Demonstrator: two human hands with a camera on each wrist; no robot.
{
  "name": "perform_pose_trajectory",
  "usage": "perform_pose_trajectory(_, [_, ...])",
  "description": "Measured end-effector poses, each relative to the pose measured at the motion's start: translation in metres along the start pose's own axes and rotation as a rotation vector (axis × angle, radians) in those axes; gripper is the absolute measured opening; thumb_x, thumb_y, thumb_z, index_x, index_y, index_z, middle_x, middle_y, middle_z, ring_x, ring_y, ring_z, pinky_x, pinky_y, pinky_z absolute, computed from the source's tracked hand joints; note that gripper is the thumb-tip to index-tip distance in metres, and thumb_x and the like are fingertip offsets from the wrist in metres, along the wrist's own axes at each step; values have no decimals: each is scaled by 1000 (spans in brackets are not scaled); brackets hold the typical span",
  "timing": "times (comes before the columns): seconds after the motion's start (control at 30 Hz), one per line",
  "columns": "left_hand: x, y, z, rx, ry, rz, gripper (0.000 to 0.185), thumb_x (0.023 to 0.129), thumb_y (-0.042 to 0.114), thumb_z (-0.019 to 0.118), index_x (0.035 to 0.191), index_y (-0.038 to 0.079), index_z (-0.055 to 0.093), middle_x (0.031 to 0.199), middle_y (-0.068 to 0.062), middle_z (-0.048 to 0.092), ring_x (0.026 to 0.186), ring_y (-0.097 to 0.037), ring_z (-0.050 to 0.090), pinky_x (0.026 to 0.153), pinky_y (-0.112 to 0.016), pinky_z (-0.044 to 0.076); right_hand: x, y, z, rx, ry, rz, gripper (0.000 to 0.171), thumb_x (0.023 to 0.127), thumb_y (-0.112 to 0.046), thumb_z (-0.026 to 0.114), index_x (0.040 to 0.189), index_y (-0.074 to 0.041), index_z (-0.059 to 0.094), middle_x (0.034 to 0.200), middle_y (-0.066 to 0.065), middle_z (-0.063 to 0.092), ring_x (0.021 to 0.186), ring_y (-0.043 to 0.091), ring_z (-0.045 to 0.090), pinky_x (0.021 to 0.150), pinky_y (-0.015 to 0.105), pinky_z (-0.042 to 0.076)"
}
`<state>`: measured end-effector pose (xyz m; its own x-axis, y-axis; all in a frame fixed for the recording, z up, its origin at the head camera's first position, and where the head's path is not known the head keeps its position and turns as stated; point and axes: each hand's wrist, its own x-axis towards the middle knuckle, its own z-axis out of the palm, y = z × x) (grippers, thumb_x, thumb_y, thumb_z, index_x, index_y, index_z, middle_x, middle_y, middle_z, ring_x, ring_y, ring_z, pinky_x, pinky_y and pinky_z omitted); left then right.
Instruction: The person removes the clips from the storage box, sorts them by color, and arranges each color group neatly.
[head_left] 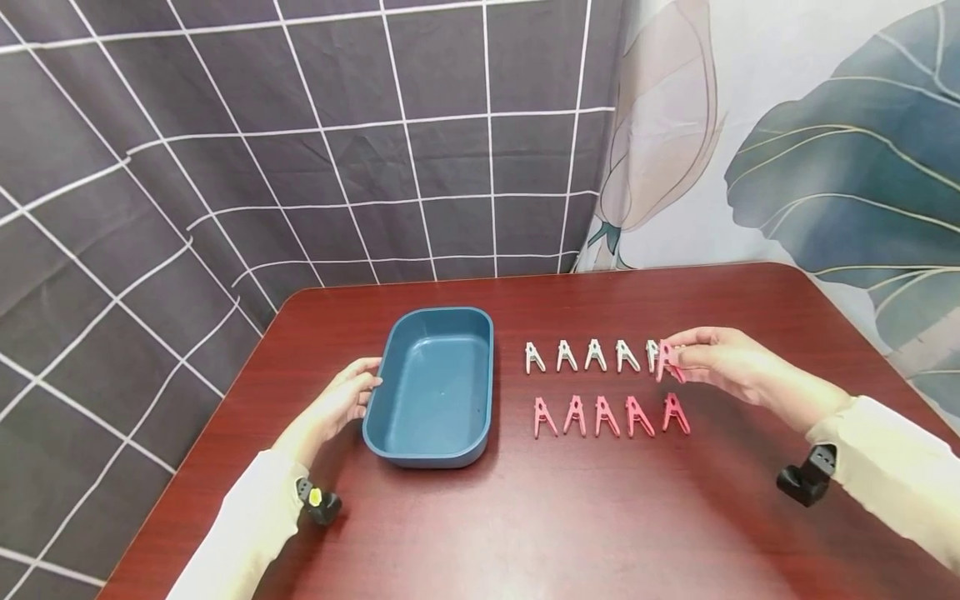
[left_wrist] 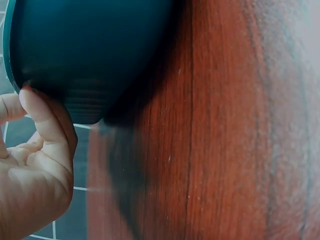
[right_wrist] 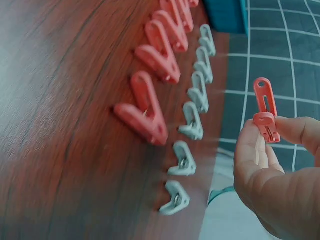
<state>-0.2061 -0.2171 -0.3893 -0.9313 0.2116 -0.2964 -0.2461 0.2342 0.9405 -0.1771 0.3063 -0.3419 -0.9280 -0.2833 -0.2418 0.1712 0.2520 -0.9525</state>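
My right hand [head_left: 723, 360] pinches a pink clothespin [right_wrist: 265, 110] between thumb and fingers, held up off the table. In the head view it overlaps the right end of a row of white clothespins [head_left: 595, 356]. Nearer me lies a row of pink clothespins [head_left: 606, 417], several of them, standing apart from each other. To the left sits a deep blue plastic basin [head_left: 427, 460], upright, with nothing seen inside. My left hand [head_left: 347, 395] is at its left side, fingertips touching the outside just under the rim [left_wrist: 14, 65].
The dark red wooden table [head_left: 525, 533] has rounded far corners. Behind it hang a grey grid-patterned curtain [head_left: 442, 158] and a pale curtain with leaf prints [head_left: 862, 167]. Black wrist cameras [head_left: 808, 475] hang under both sleeves.
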Motion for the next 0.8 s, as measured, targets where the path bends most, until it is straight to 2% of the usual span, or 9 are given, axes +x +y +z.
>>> perform_pose_trajectory(0.13, [-2,-2,3,7,-5,0,52,95,10,43,144,3,29,88,5,60,70,-6,63,54,-20,47,-9,8,-12,-61,19,26,42,95,-4,52,126,19,37,91,-11,63,86,6,64,77,19,53])
perform_pose_trajectory(0.37, [-1,0,7,13,-23,22,52,95,11,43,144,2,28,91,3,60,72,-7,63,57,-21,49,-23,27,-32,-86,40,58,30,94,-1,52,119,16,47,88,-11,64,82,4,65,73,21,54])
perform_pose_trajectory(0.67, [-3,2,7,14,-14,11,52,95,11,42,144,1,27,92,4,60,72,-6,63,58,-21,49,-29,51,-35,-33,8,117,23,92,2,50,113,12,51,85,-11,65,77,5,63,71,24,55])
perform_pose_trajectory(0.8, [-5,-2,7,1,-8,7,52,96,11,42,144,2,27,90,5,60,72,-6,63,57,-21,49,-28,55,-34,-91,10,141,31,91,2,51,114,21,45,85,-9,63,75,5,63,70,24,55])
